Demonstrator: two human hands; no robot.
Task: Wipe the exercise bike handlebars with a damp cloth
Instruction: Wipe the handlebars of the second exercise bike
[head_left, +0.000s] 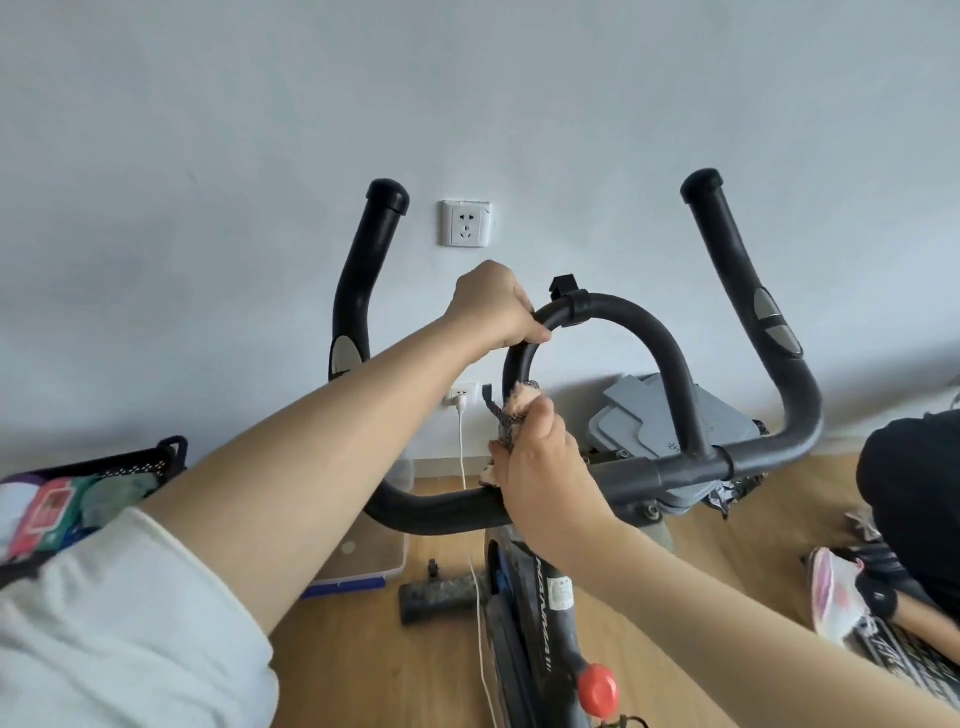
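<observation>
The black handlebars (769, 452) of the exercise bike fill the middle of the head view, with two upright horns and a curved centre loop (649, 332). My left hand (493, 306) grips the upper left of that loop. My right hand (540, 457) holds a pinkish-grey cloth (511, 415) wrapped round the lower left leg of the loop, just above the crossbar. Most of the cloth is hidden by my fingers.
A white wall with a socket (466, 223) stands close behind the bike. A lower socket has a white cable (464, 447) hanging to the wooden floor. A black basket (104, 467) sits at left, a clear plastic box (374, 561) beneath the bars, shoes (852, 597) at right.
</observation>
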